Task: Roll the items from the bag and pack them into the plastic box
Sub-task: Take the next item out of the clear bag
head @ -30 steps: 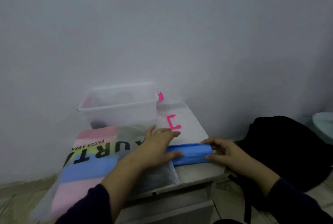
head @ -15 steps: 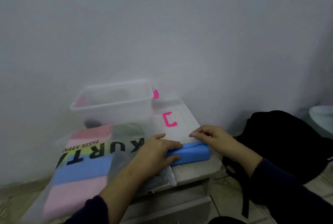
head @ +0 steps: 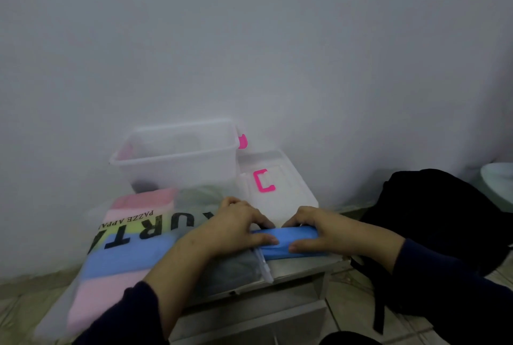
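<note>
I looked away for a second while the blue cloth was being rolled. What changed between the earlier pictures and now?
The right hand moved from the blue roll's right end inward and now grips it with the left hand, thumbs near each other. The plastic box, its lid and the printed bag stayed put.

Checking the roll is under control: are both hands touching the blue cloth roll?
Touching. The head view shows the left hand and right hand gripping the blue cloth roll, fingers curled over it.

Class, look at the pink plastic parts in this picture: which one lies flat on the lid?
The C-shaped pink handle lies flat on the clear lid. The other pink piece, a latch, sits on the plastic box's right rim.
</note>
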